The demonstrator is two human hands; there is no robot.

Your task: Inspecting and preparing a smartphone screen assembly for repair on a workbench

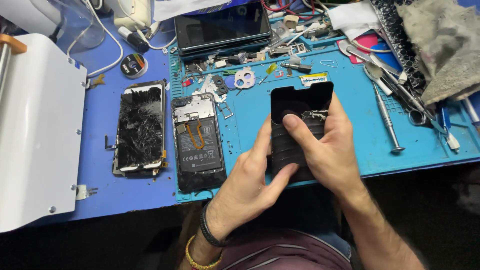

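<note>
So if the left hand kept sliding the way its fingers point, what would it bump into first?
The left hand points up and to the right, its fingers already against the black panel that both hands hold. Past that, it would likely meet the right hand wrapped around the same panel, though depth is hard to judge.

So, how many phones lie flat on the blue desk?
3: cracked-screen phone left, opened phone with exposed battery beside it, dark phone at top. Others may hide under clutter.

Left hand and right hand raised together; fingers curled, thumbs pressing.
</note>
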